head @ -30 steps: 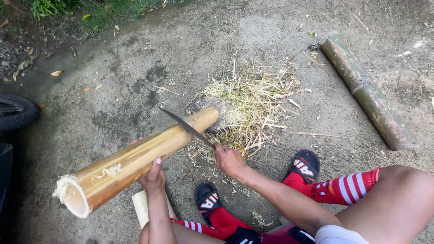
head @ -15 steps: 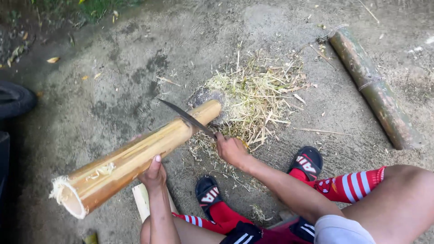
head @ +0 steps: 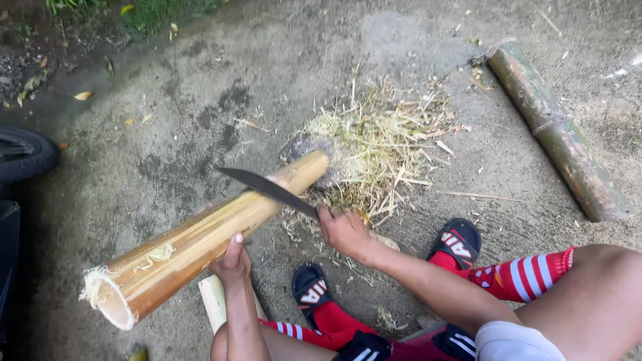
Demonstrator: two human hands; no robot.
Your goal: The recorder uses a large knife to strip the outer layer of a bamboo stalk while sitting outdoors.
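A thick pale bamboo section [head: 200, 237] lies tilted, its far end resting on a stone [head: 304, 144] and its hollow cut end near me at lower left. My left hand [head: 232, 259] grips the bamboo from below at its middle. My right hand [head: 344, 230] is shut on the handle of a long dark knife [head: 267, 188], whose blade lies across the top of the bamboo, pointing left. A pile of pale bamboo shavings [head: 381, 144] lies beyond the stone.
A green bamboo length [head: 555, 130] lies on the concrete at right. My feet in red striped socks and black sandals [head: 458, 244] sit below the hands. A black tyre [head: 23, 155] is at the left edge. A pale split piece [head: 214, 301] lies under my left arm.
The knife blade has moved down the bamboo toward me, from the far end to around its upper middle. The bamboo and my left hand stay put.
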